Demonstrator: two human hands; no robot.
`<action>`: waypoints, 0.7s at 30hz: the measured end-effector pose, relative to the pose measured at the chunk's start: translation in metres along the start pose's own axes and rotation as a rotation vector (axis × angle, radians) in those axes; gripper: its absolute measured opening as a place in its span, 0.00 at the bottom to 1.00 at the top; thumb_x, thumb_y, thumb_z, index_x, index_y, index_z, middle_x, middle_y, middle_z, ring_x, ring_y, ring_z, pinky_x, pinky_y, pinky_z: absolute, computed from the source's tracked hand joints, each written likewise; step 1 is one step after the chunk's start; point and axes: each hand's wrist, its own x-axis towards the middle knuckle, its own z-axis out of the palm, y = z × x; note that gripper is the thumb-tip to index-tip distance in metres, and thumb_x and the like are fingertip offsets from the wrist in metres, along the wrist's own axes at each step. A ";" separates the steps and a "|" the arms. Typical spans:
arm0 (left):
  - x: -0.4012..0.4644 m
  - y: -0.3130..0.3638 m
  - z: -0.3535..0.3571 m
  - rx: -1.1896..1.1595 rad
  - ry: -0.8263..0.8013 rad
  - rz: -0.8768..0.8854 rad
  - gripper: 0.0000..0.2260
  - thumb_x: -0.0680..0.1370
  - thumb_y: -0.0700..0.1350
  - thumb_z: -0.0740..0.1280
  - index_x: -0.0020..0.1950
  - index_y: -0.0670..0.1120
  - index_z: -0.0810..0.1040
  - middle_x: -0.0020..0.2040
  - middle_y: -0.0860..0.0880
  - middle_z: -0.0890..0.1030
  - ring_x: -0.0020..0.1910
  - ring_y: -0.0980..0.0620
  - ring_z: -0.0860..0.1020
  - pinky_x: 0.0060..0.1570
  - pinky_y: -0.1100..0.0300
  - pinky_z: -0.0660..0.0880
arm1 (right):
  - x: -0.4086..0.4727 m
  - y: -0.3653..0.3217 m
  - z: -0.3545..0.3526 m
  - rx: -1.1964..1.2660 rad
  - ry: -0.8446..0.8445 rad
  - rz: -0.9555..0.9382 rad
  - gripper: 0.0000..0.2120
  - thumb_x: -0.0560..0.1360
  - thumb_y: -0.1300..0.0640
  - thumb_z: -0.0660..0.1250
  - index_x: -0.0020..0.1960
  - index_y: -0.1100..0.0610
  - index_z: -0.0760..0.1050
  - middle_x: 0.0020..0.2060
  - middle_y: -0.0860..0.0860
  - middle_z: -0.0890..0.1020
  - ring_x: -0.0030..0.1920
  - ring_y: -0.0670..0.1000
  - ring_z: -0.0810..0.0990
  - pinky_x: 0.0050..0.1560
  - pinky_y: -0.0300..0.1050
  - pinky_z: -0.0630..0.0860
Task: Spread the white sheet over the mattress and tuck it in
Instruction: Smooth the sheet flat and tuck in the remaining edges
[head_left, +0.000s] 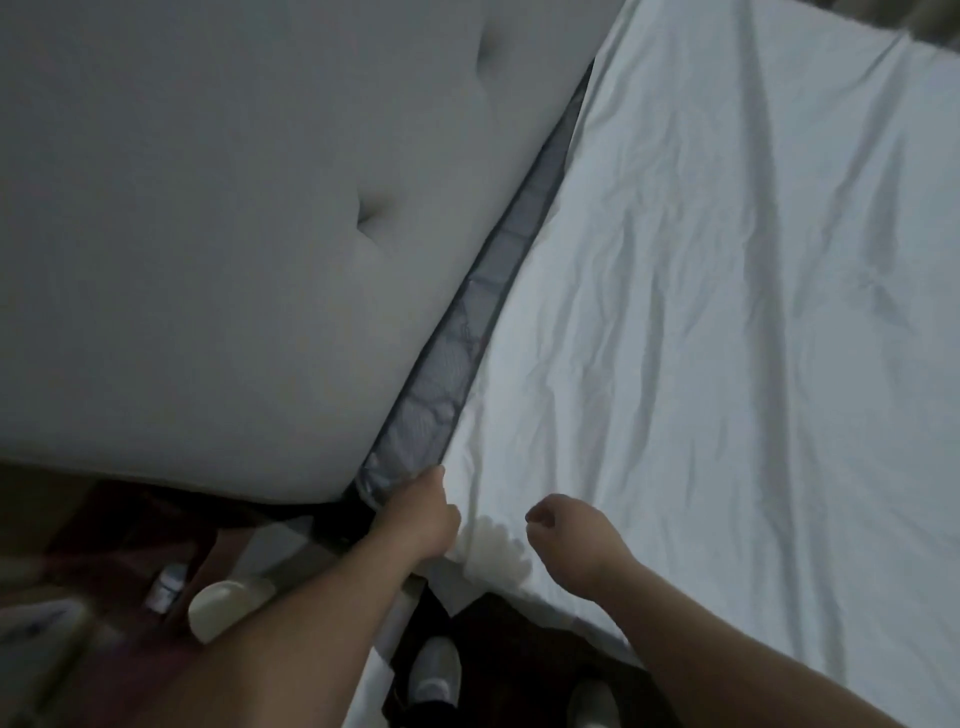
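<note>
The white sheet (701, 322) lies wrinkled over the mattress, covering the right of the view. A strip of the mattress's grey side (447, 374) shows in the gap beside the padded headboard (218, 234). My left hand (426, 514) is at the near corner, its fingers curled round the sheet's edge where it meets the grey side. The fingertips are hidden by the cloth. My right hand (566, 530) hovers just over the sheet at the same corner, its fingers curled in and holding nothing. A loose fold of sheet hangs below the corner between my hands.
The grey tufted headboard fills the upper left. On the dark floor at lower left lie a pale rounded object (228, 603) and a small bottle (166, 587). My shoes (434, 670) stand close to the bed's corner.
</note>
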 end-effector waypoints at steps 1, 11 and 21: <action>0.010 -0.003 0.006 -0.034 0.013 -0.021 0.21 0.80 0.49 0.64 0.72 0.45 0.69 0.71 0.43 0.73 0.69 0.43 0.72 0.64 0.56 0.70 | 0.004 0.002 0.009 0.009 -0.009 0.000 0.12 0.76 0.56 0.59 0.34 0.48 0.70 0.26 0.42 0.73 0.30 0.44 0.69 0.33 0.40 0.65; 0.056 -0.020 0.020 -0.299 -0.060 -0.097 0.19 0.76 0.53 0.71 0.64 0.47 0.77 0.60 0.48 0.82 0.56 0.46 0.81 0.57 0.51 0.79 | 0.038 0.005 0.053 0.086 -0.019 0.030 0.12 0.81 0.52 0.62 0.61 0.51 0.80 0.52 0.45 0.83 0.51 0.47 0.80 0.51 0.40 0.73; 0.031 -0.023 -0.001 -0.990 -0.398 -0.109 0.10 0.78 0.38 0.68 0.60 0.43 0.80 0.53 0.42 0.86 0.53 0.41 0.84 0.55 0.44 0.80 | 0.038 -0.027 0.076 0.181 0.053 -0.032 0.16 0.81 0.40 0.59 0.48 0.52 0.75 0.43 0.46 0.81 0.46 0.50 0.79 0.45 0.46 0.71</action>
